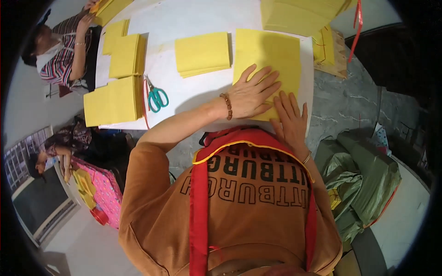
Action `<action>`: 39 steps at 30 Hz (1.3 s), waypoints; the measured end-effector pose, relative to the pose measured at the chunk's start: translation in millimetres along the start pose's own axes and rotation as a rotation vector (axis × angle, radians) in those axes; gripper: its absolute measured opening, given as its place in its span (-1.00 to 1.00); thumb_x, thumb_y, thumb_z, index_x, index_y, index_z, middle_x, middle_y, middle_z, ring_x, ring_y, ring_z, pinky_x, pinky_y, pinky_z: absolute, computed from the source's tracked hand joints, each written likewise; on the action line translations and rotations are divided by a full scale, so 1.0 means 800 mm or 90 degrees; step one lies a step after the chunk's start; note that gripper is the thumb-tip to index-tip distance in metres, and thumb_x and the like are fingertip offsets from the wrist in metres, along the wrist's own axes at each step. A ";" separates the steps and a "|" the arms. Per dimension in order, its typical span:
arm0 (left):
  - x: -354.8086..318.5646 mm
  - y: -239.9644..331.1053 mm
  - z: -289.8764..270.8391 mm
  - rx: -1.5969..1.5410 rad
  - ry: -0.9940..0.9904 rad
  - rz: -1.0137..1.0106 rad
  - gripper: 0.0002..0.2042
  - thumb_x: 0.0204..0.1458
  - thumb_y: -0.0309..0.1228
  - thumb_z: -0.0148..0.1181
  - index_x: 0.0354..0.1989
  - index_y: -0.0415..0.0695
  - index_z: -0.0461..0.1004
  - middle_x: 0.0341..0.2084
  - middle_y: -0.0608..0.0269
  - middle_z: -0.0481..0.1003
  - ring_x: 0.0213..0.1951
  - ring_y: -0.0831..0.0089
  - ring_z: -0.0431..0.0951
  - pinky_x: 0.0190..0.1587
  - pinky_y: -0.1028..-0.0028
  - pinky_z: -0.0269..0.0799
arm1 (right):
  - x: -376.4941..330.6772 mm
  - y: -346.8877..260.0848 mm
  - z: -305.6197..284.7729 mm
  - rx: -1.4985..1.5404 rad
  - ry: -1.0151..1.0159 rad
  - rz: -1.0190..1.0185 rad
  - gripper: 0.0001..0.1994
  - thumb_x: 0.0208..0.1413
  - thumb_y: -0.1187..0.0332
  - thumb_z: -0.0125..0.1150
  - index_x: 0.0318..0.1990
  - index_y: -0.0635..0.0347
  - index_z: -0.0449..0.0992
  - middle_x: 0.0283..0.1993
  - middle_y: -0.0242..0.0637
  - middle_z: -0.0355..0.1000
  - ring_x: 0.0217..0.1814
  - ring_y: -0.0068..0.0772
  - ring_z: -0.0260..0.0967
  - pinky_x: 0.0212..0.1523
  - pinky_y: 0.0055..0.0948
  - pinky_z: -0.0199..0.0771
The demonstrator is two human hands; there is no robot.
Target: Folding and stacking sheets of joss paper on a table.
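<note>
My left hand (252, 93) lies flat, fingers spread, on a stack of yellow paper sheets (271, 53) at the near edge of the white table (193, 18). A beaded bracelet is on that wrist. My right hand (290, 118) presses flat on the same stack's near right corner, fingers pointing away from me. Neither hand grips anything. A smaller stack of yellow sheets (202, 54) lies just left of the one under my hands.
Teal-handled scissors (157, 96) lie left of my left arm. More yellow stacks (115, 99) line the table's left side and far edge (299, 14). A person in a striped shirt (62, 55) sits at the far left. Green bags (363, 184) lie on the floor at right.
</note>
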State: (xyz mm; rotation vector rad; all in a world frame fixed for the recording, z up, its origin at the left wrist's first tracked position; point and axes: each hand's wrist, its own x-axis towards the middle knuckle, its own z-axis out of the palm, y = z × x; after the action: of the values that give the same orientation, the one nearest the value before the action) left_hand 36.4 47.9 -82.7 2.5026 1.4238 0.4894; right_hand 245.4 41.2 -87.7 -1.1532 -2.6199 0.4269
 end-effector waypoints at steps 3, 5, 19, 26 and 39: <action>0.008 -0.004 0.001 -0.029 0.032 0.016 -0.46 -0.02 -0.11 0.09 0.11 -0.16 0.29 0.14 -0.02 0.17 0.18 0.09 0.10 0.18 0.10 -0.04 | -0.001 0.002 0.002 0.012 -0.001 0.016 -0.49 0.09 0.11 -0.01 0.19 0.05 0.25 0.32 -0.28 0.06 0.39 -0.18 -0.11 0.26 0.19 -0.27; 0.011 -0.002 -0.002 -0.044 0.046 0.022 -0.47 -0.03 -0.14 0.10 0.10 -0.17 0.30 0.12 -0.02 0.19 0.13 0.11 0.15 0.13 0.13 0.04 | 0.001 0.007 -0.005 0.064 -0.022 0.015 -0.51 0.13 0.13 -0.05 0.20 0.09 0.23 0.31 -0.27 0.09 0.38 -0.19 -0.08 0.28 0.11 -0.22; -0.016 -0.034 -0.080 0.189 0.283 -0.040 -0.46 -0.20 -0.54 0.06 0.10 -0.11 0.31 -0.03 0.17 0.40 -0.02 0.30 0.39 -0.03 0.30 0.26 | 0.001 0.041 -0.023 0.648 0.209 0.236 -0.58 0.29 0.22 -0.27 0.14 0.34 0.26 0.12 -0.06 0.30 0.22 -0.24 0.20 0.24 -0.32 0.09; -0.089 -0.171 0.003 0.315 0.187 -0.216 -0.48 -0.11 -0.54 0.03 0.14 0.00 0.25 0.05 0.24 0.34 0.08 0.27 0.31 0.09 0.15 0.15 | 0.008 0.035 -0.016 0.601 0.183 0.250 -0.61 0.29 0.25 -0.26 0.07 0.35 0.34 0.04 -0.12 0.37 0.14 -0.31 0.26 0.18 -0.38 0.13; -0.099 -0.161 0.052 0.203 -0.111 -0.404 -0.34 0.01 -0.41 -0.08 0.33 0.00 -0.14 0.33 0.05 -0.22 0.34 0.04 -0.24 0.27 -0.03 -0.30 | 0.003 0.038 -0.006 0.505 0.173 0.227 -0.68 0.24 0.29 -0.18 -0.08 0.29 0.46 -0.01 -0.20 0.41 0.16 -0.27 0.24 0.16 -0.35 0.13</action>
State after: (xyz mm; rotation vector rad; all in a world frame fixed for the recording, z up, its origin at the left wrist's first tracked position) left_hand -87.0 43.5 -180.2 2.0441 2.2163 -0.0806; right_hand 266.1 63.3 -94.2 -1.2453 -1.7223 1.1495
